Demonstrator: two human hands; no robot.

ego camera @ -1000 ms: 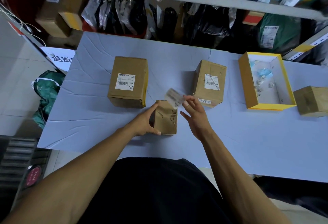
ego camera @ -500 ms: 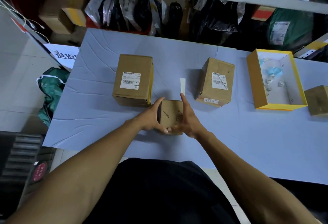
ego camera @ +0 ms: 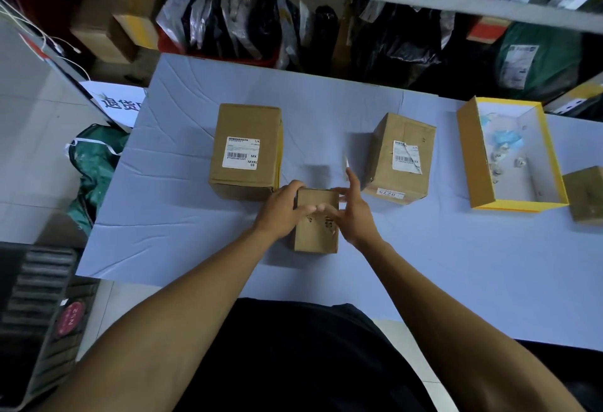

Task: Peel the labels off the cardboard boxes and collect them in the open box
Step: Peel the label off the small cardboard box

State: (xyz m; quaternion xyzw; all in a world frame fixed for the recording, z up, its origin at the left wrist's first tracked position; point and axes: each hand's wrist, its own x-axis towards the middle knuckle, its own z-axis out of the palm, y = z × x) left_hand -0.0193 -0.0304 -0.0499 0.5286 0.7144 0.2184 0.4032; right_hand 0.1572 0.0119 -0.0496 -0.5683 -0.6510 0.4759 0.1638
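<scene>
While your left hand (ego camera: 280,209) grips the small cardboard box (ego camera: 316,225) at the near middle of the surface (ego camera: 456,264), your right hand (ego camera: 350,212) rests against its right side, a peeled label (ego camera: 346,163), blurred, pinched at its fingertips. Beyond stand a large labelled box (ego camera: 244,150) to the left and a second labelled box (ego camera: 401,157) to the right. Farther right lies the open yellow-edged box (ego camera: 474,157), with another plain box (ego camera: 585,193) just beside it.
</scene>
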